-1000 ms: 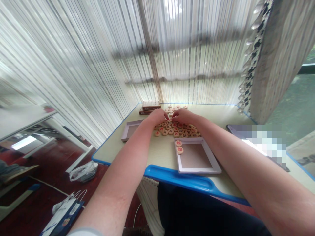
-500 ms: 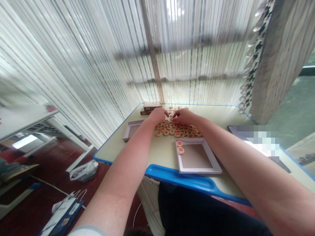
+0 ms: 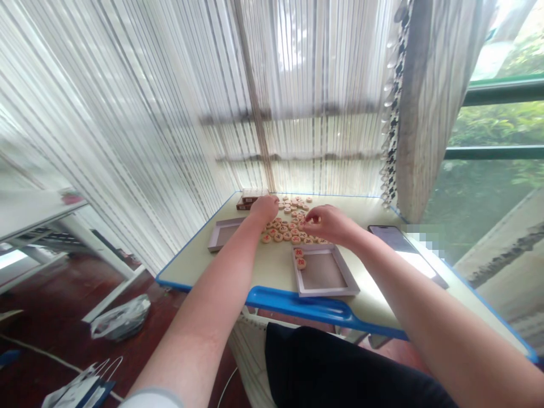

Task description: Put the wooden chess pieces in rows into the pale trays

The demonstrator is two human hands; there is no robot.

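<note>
Cardboard tray (image 3: 325, 271) before xiangqi pieces (image 3: 294, 232), boxes (image 3: 254, 196) behind-left, tablet (image 3: 395, 242) right, left hand (image 3: 265, 209) at their left edge, curled right hand (image 3: 329, 222) over their right, whether either pinches one unclear.

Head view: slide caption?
Left hand and right hand at scattered round, pale wooden game pieces; two red-marked ones lie in the nearer shallow, white-walled cardboard tray.

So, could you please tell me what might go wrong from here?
The left hand is close to the stacked boxes and might nudge the upper one. The right hand is at the crowded round pieces, so it could push some aside. The near tray lies by the front edge of the table; a bump could shift the two red-marked pieces inside.
</note>
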